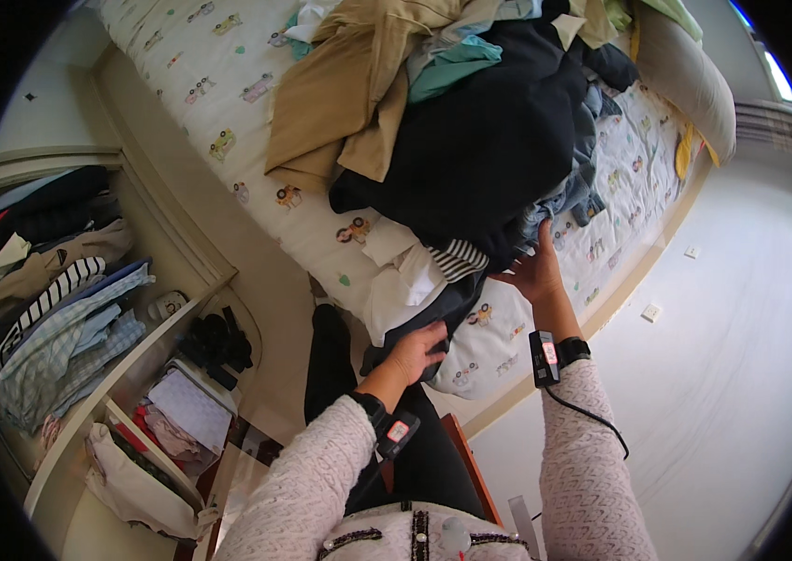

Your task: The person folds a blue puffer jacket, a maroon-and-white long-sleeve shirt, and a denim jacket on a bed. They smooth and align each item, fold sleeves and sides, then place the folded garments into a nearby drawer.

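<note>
A heaped pile of clothes lies on a bed, with a black garment (487, 133) across its middle and tan trousers (340, 105) to the left. My right hand (538, 272) is at the pile's near right edge, thumb raised and fingers spread beside blue denim (571, 189). My left hand (415, 356) rests against a dark garment (452, 308) hanging at the bed's near corner, fingers apart. Between the hands and the black garment lie a white garment (406, 280) and a black-and-white striped cloth (462, 260). Neither hand visibly grips anything.
The bed wears a white quilt (256, 133) with printed vehicles. An open wardrobe (122, 379) on the left holds hanging shirts (73, 336) and folded cloth (189, 403). A grey pillow (690, 84) is at the far right. A white wall (718, 365) with sockets borders the bed's right side.
</note>
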Motion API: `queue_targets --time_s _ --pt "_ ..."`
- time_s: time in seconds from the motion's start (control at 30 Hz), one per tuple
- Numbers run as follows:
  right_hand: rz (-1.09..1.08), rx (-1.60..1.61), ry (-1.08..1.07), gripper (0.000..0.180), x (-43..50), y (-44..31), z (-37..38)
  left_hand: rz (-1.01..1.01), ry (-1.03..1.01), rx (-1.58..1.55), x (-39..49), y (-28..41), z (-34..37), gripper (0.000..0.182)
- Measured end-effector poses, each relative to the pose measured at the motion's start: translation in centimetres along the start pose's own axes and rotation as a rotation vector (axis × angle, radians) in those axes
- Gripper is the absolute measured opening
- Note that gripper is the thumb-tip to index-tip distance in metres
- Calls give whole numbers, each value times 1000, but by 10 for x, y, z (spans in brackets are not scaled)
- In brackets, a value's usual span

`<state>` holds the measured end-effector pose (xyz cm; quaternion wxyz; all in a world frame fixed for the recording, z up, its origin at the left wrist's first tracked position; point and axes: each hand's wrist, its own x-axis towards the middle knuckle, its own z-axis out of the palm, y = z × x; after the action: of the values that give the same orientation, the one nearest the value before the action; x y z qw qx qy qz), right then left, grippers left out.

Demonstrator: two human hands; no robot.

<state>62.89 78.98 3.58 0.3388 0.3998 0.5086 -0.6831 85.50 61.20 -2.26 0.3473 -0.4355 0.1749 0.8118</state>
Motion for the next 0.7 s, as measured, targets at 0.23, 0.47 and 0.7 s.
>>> queue_targets --time_s 0.23,0.47,0.7 --pt "-83 148 -181 72 43 -15 55 174 -10 -157 -17 125 -17 44" --pt "-55 425 -227 56 42 -38 169 516 59 -93 -65 294 -8 60" --pt "-135 280 -421 55 78 -80 351 842 110 144 -137 406 -9 86"
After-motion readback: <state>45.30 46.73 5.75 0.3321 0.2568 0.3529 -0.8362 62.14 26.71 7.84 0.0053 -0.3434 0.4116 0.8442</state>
